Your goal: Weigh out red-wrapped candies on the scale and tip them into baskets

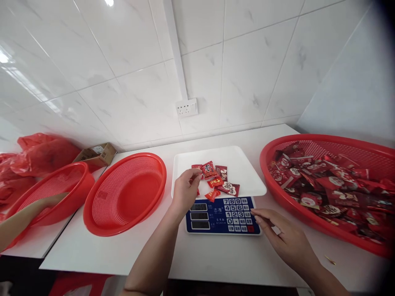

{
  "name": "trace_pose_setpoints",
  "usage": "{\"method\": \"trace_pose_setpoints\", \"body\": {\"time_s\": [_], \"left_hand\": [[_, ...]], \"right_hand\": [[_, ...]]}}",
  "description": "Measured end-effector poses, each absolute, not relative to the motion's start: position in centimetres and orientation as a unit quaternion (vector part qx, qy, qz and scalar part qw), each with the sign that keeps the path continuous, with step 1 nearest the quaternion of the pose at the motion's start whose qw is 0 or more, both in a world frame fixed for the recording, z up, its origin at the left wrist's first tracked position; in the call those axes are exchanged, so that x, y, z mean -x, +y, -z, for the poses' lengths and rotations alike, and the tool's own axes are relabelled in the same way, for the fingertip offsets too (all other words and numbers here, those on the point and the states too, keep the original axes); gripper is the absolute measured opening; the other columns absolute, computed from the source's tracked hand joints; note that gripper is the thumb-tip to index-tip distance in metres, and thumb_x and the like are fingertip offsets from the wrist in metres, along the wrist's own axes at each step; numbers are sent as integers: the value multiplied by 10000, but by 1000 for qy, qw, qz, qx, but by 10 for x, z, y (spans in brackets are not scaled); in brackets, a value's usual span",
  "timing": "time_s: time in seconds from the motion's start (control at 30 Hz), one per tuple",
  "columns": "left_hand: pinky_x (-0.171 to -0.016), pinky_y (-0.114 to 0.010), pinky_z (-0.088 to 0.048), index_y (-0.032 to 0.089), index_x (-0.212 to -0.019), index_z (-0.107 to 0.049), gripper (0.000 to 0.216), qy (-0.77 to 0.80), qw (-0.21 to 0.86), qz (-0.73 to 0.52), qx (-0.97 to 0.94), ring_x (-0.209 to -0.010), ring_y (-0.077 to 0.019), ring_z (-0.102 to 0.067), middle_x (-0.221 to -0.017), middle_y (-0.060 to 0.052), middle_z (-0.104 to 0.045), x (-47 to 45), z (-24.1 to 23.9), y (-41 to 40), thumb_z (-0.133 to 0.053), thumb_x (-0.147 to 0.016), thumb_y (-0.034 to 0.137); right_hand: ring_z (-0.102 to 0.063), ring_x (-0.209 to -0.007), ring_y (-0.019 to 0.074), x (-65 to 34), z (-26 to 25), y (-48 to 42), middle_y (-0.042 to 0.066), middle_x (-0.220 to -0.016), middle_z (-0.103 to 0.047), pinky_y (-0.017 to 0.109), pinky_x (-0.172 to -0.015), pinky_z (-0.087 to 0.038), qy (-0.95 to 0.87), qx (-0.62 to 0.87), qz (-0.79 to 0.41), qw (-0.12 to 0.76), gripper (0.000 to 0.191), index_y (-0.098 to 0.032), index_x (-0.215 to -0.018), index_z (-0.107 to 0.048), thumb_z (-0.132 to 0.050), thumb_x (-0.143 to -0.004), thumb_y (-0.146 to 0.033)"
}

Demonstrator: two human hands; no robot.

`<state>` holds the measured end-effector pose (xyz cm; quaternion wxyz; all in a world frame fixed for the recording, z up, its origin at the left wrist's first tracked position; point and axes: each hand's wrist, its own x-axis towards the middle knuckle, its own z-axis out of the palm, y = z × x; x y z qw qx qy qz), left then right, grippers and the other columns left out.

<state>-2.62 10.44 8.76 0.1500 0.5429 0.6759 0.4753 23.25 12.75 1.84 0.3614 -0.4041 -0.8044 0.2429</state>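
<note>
My left hand is over the white weighing tray, its fingers curled into a pinch beside a small heap of red snack packets. Whatever lies between those fingertips is hidden. Under the tray's near edge sits the scale's blue keypad panel, with displays on its left and number keys on its right. At the panel's right edge is my right hand, thumb and forefinger brought together around a small gap. No packet shows in it.
A large red basket full of wrapped snacks stands right. Left of the scale is an empty red basket. Another person's arm reaches into a further basket. Red bags and a cardboard box lie behind.
</note>
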Motion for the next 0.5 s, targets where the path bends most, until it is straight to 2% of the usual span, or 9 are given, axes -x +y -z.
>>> {"method": "trace_pose_setpoints", "body": {"time_s": [0.13, 0.27, 0.37, 0.43, 0.5], "left_hand": [[-716, -296, -479, 218, -942, -685, 153, 673, 149, -380, -617, -844, -185, -603, -901, -34, -665, 19, -91, 92, -588, -859, 303], [-748, -345, -497, 217, -1007, -676, 344, 656, 92, -234, -712, -887, -227, -584, -926, -49, -647, 9, -93, 82, -714, -750, 440], [-770, -350, -500, 209, -1020, -671, 263, 653, 54, -191, -731, -886, -223, -587, -934, -50, -650, 7, -92, 79, -698, -789, 332], [-781, -331, -499, 207, -985, -680, 152, 654, 55, -190, -730, -887, -205, -597, -930, -44, -660, 8, -91, 77, -627, -848, 242], [-779, -314, -498, 204, -938, -687, 139, 657, 63, -197, -725, -875, -190, -604, -905, -38, -669, 10, -90, 76, -558, -888, 205]], "right_hand": [[-705, -799, 192, -232, -18, 127, 38, -902, -745, 272, -627, -584, -803, 405, -254, 356, 255, -239, -934, -681, -476, -884, -382], [-707, -814, 197, -231, -17, 127, 43, -917, -747, 272, -626, -587, -805, 403, -256, 352, 273, -240, -943, -685, -472, -885, -400], [-709, -819, 198, -230, -17, 126, 42, -926, -749, 273, -627, -589, -809, 399, -253, 349, 266, -239, -944, -687, -477, -885, -392], [-711, -809, 197, -230, -19, 125, 39, -915, -752, 275, -628, -590, -810, 399, -249, 351, 257, -237, -935, -688, -483, -881, -383], [-713, -796, 194, -229, -20, 124, 35, -905, -754, 273, -623, -590, -811, 396, -244, 355, 249, -236, -934, -690, -488, -879, -372]]}}
